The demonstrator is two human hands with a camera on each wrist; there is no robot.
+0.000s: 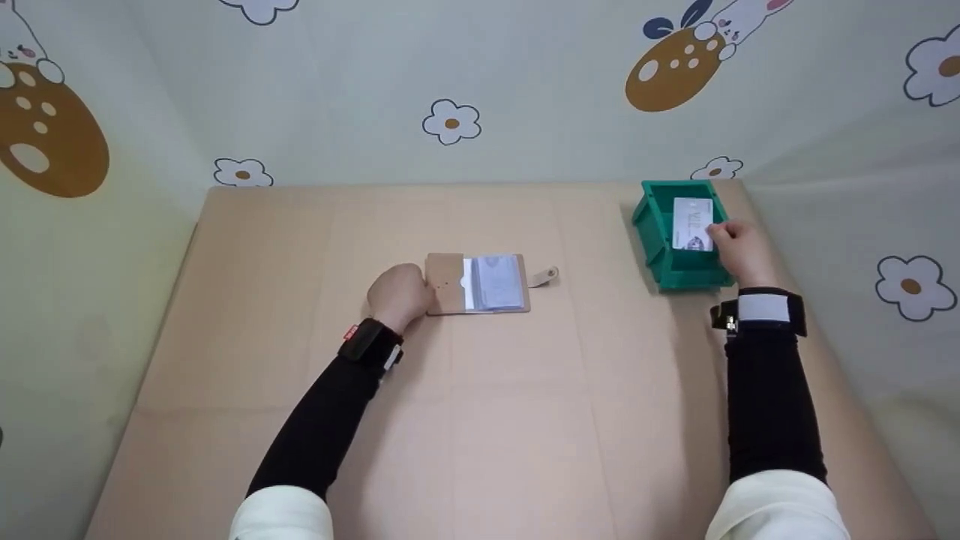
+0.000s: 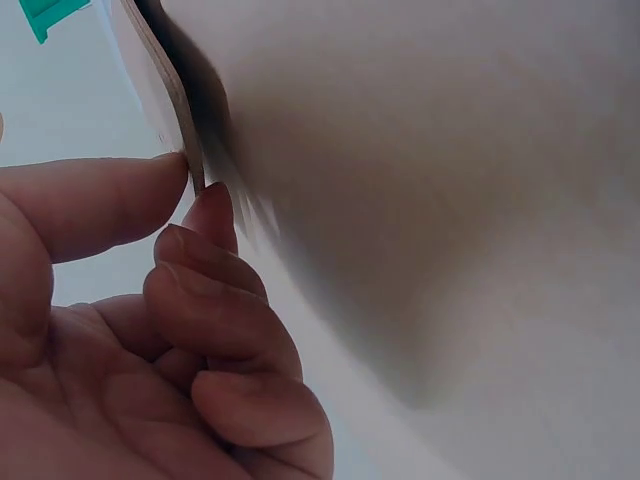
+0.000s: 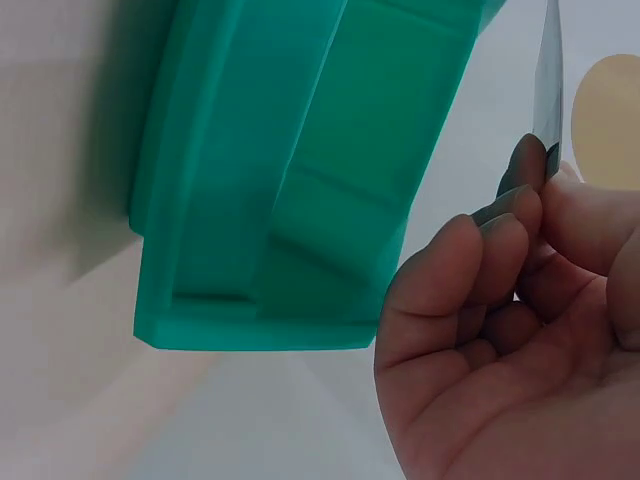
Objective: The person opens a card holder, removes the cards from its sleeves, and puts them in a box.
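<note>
An open tan card holder (image 1: 445, 294) lies at mid-table in the head view, with clear plastic sleeves (image 1: 499, 282) on its right side and a snap strap (image 1: 544, 277) sticking out to the right. My left hand (image 1: 400, 295) pinches its left edge between thumb and fingers; the left wrist view shows the cover edge (image 2: 172, 95) at the fingertips. Over the green bin (image 1: 660, 255) at the far right, my right hand (image 1: 744, 251) pinches a white card printed "VIP" (image 1: 691, 217) by its lower right edge. From the right wrist, the card (image 3: 548, 80) appears nearly edge-on.
The bin stands near the table's back right corner. Brown paper with fold lines covers the table (image 1: 495, 442). A patterned curtain (image 1: 352, 90) with flowers and rabbits hangs behind and along both sides.
</note>
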